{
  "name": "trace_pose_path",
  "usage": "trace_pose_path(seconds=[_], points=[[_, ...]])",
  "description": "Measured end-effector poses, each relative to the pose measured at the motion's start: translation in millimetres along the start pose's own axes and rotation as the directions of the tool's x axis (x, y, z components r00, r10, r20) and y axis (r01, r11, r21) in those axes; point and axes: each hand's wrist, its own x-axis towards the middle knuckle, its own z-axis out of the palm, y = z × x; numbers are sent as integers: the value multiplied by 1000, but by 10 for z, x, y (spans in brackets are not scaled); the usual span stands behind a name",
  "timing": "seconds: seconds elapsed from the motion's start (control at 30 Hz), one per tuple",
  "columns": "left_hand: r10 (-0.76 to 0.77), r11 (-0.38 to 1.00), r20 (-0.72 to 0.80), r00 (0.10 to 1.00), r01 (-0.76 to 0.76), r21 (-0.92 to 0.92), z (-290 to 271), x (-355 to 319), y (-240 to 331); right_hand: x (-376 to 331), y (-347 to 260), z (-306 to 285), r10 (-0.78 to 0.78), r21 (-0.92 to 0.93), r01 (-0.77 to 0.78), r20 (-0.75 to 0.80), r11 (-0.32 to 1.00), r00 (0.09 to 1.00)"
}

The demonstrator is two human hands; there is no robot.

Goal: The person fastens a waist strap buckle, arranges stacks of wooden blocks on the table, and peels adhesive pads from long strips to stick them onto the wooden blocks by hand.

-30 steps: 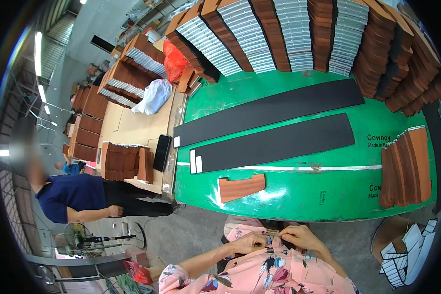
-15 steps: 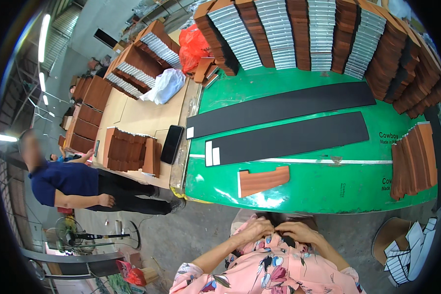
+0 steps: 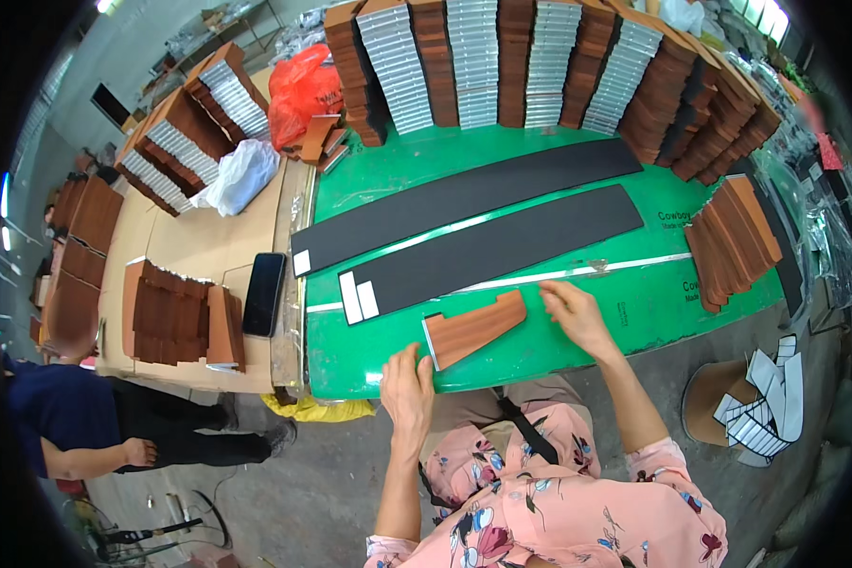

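Note:
A reddish-brown wood-grain piece with one slanting edge and a white strip on its left end lies flat on the green tabletop. My left hand is at the table's near edge, open, its fingertips close to the white end. To the right of the piece, my right hand hovers open with bent fingers apart, holding nothing. Two long black strips lie beyond the piece: a nearer strip with two white patches at its left end, and a longer strip with one white patch.
Tall stacks of similar brown pieces line the far edge. Another stack stands at the right. On the cardboard-covered table at left are a phone, a short stack and plastic bags. A person stands left; a bin sits right.
Both hands have come up from my waist to either side of the brown piece, apart from each other. The whole view has swung, so the tables appear further left.

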Motion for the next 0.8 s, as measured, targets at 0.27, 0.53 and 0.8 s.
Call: trace_pose_path(seconds=[0.27, 0.53, 0.8], points=[[32, 991, -46, 998, -26, 134, 193, 135, -119, 10, 27, 254, 29, 93, -37, 87, 995, 996], [38, 913, 76, 996, -3, -409, 336, 92, -152, -173, 37, -12, 0, 163, -20, 122, 986, 993], [155, 936, 71, 985, -123, -329, 369, 108, -166, 715, -759, 161, -333, 8, 344, 275, 939, 902]])
